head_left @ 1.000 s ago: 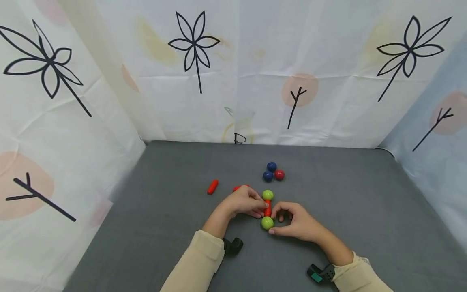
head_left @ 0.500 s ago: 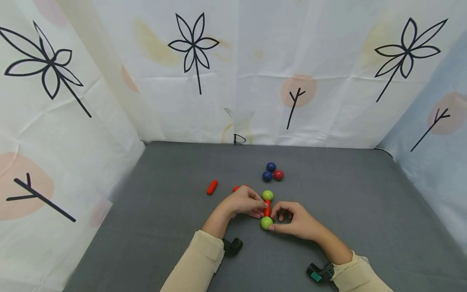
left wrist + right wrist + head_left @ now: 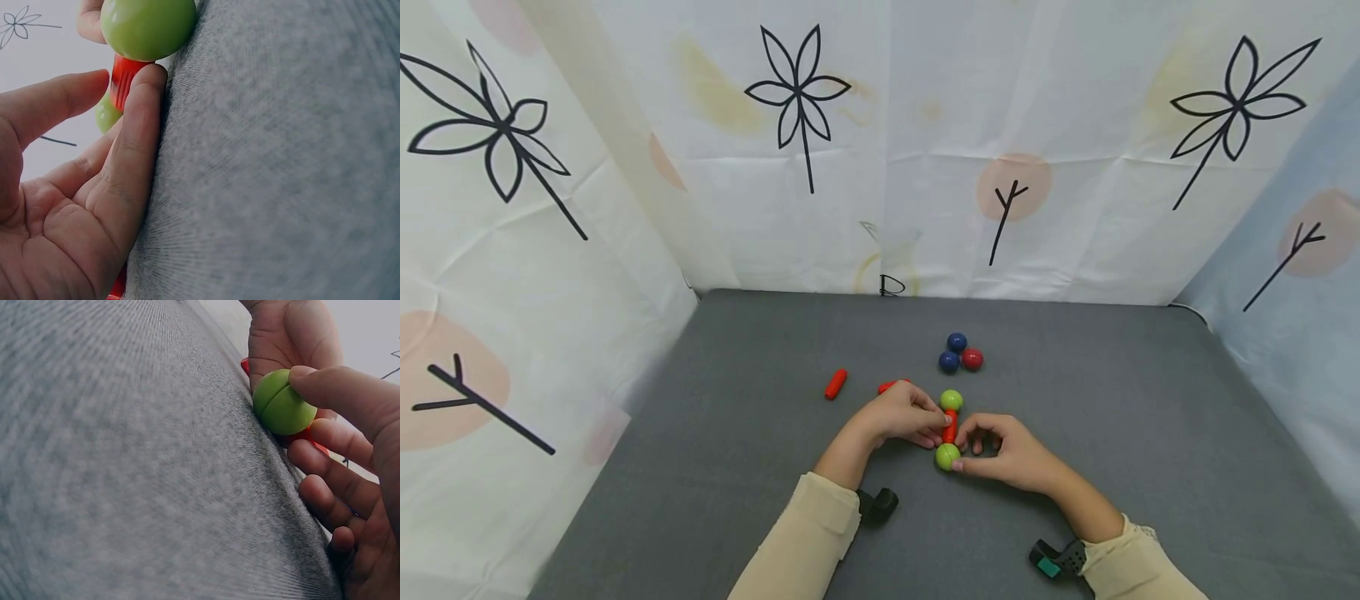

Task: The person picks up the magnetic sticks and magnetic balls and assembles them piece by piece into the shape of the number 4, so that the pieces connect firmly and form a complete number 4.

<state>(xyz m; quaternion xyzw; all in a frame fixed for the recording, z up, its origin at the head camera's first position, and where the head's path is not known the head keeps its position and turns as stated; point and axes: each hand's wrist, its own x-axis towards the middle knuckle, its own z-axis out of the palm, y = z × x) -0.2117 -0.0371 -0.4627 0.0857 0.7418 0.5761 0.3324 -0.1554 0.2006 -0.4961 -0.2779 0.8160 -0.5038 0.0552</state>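
beige sleeves are nearest; past them, the right hand presses its thumb on the near green ball, fingers curled beside it, pinching it, i'd say. the left hand pinches the red rod running from there to the far green ball on the grey cloth. one dumbbell shape looks assembled, or nearly; i can't tell how firmly its ends are seated. beyond, two loose red rods, one partly behind the left hand, then two blue balls and a red ball, lie unattached, so these appear unused yet.
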